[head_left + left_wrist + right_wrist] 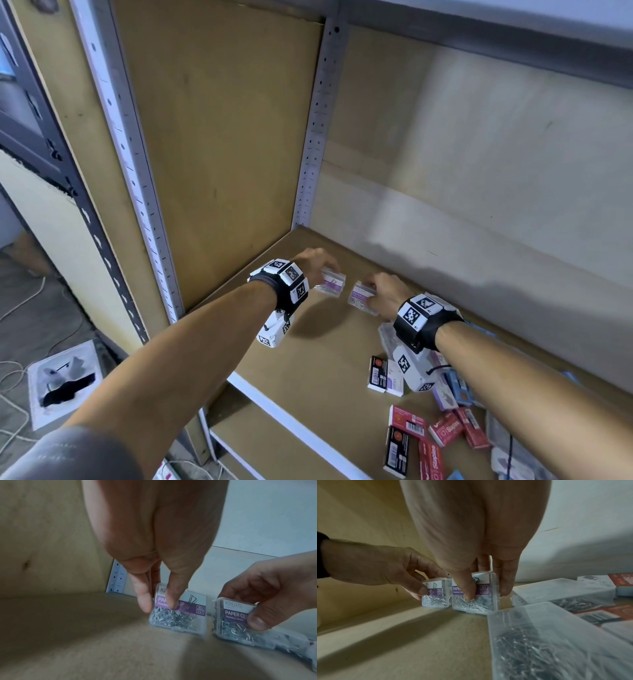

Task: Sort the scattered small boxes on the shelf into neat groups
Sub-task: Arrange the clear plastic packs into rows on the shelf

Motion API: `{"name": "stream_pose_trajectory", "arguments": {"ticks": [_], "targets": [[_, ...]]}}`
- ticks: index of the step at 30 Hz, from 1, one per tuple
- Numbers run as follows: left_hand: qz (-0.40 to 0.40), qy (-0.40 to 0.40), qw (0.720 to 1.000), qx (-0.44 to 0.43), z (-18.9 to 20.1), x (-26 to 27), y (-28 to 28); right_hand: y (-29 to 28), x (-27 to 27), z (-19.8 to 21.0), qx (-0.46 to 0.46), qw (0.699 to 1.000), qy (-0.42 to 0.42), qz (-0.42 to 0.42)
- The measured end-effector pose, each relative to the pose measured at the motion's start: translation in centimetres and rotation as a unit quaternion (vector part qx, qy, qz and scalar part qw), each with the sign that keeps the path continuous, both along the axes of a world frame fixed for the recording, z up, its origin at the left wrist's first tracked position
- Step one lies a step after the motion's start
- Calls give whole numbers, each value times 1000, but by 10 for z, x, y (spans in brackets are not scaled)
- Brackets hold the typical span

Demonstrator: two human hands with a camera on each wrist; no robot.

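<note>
Two clear plastic paper clip boxes with purple labels stand side by side on the brown shelf board (308, 346), near its back left corner. My left hand (317, 262) pinches the left paper clip box (330, 283) (181, 614) (436, 595) between thumb and fingers. My right hand (385, 291) grips the right paper clip box (361, 297) (235, 620) (477, 596), thumb on its front and fingers on its far side. Both boxes touch the board, a narrow gap between them.
More clear clip boxes (559, 642) lie just behind my right wrist. Red staple boxes (445, 428), black-and-white boxes (378, 373) and blue ones (459, 387) lie scattered at the shelf's front right. Shelf side panel (219, 154) stands at the left, back wall (479, 171) behind.
</note>
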State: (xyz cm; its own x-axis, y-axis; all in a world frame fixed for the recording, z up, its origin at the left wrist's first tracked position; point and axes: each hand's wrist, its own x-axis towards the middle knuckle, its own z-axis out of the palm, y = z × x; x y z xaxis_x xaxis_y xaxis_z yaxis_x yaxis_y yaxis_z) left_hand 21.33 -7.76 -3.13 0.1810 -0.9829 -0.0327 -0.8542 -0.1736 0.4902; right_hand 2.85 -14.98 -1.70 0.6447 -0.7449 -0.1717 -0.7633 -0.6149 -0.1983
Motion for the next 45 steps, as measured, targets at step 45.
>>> {"name": "stream_pose_trajectory", "arguments": {"ticks": [45], "targets": [[-39, -78, 995, -42, 55, -59, 0, -9, -89, 45, -30, 995, -75, -62]]}}
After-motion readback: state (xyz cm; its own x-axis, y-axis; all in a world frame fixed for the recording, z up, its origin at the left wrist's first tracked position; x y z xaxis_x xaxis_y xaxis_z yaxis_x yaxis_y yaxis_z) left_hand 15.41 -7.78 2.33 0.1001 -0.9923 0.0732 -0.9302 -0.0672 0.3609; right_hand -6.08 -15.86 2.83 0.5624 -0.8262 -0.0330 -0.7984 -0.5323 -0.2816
